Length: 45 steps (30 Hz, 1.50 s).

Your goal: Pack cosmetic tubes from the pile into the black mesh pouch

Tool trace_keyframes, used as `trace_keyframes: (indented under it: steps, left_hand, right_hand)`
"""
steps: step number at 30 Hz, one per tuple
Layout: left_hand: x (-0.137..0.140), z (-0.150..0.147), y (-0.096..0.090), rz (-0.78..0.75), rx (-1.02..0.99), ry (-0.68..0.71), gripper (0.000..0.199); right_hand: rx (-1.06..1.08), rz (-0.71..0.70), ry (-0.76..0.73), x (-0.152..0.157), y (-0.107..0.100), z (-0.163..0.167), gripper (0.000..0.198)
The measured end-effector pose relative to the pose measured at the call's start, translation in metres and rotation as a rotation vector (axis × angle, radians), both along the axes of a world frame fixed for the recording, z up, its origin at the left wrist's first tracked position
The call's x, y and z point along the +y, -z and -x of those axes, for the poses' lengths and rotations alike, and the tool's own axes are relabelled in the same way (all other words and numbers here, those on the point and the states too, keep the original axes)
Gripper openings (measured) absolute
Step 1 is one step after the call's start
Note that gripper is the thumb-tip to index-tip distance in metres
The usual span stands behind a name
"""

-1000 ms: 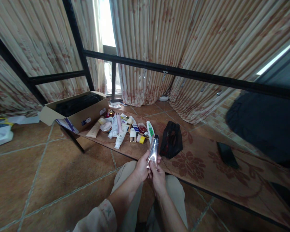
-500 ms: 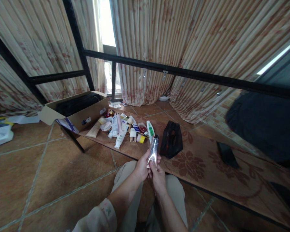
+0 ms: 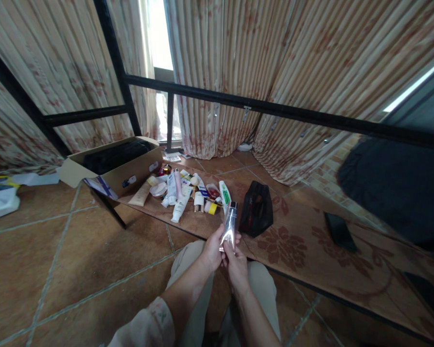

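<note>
Here we are with the silver tube [image 3: 229, 230], held up over our lap at the near edge of the bench, its dark cap [image 3: 233, 205] pointing up and away from us. Our left hand [image 3: 212, 250] has its fingers closed around the tube's left side; our right hand [image 3: 236, 264] grips from the lower right, thumb pressed on the flat lower end. Both grips are narrow, on that one tube!

Just right of the tube, a black mesh bag [image 3: 256, 210] sits on the patterned bench [image 3: 311, 224]. Past the cap lies a white tube with a green label [image 3: 224, 193], and left of that we have a whole jumble: a yellow-lidded jar [image 3: 212, 208], a white bottle [image 3: 198, 200], a beige tube [image 3: 142, 193]. At the far left, a cardboard box [image 3: 135, 171] holds something black. Over on the right, a flat dark slab [image 3: 340, 232]; behind everything, pleated curtains [image 3: 235, 53].
</note>
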<state>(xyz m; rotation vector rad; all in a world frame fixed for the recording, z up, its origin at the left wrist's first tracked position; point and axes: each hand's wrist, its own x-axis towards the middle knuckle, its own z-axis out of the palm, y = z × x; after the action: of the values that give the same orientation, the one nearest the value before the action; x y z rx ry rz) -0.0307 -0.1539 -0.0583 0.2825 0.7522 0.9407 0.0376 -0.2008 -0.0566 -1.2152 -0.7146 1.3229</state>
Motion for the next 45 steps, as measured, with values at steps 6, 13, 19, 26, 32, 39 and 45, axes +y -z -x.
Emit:
trace_keyframes:
  steps: [6, 13, 19, 26, 32, 39, 45]
  left_hand:
    - [0.0, 0.0, 0.0, 0.003, 0.005, -0.008, 0.061]
    - [0.0, 0.0, 0.002, -0.007, -0.003, -0.01, 0.06]
    - [0.0, 0.0, 0.003, -0.017, -0.002, -0.004, 0.059]
    - [0.0, -0.001, 0.002, -0.011, 0.003, -0.005, 0.059]
    - [0.0, 0.0, 0.006, -0.009, 0.002, 0.018, 0.059]
    - [0.001, 0.0, 0.004, -0.019, 0.006, 0.006, 0.058]
    - [-0.001, 0.0, 0.001, -0.008, 0.019, 0.004, 0.06]
  right_hand:
    - [0.0, 0.002, -0.004, 0.0, 0.006, -0.001, 0.044]
    - [-0.008, -0.004, -0.005, 0.001, 0.012, -0.002, 0.043]
    - [0.001, -0.005, -0.005, 0.002, 0.012, -0.003, 0.042]
    - [-0.008, 0.0, -0.008, 0.0, 0.01, -0.002, 0.042]
    - [0.013, 0.005, -0.004, 0.001, 0.012, -0.002, 0.041]
    - [-0.009, 0.01, 0.006, 0.001, 0.007, -0.001, 0.042]
    - [-0.003, 0.006, -0.001, 0.001, 0.005, -0.001, 0.042]
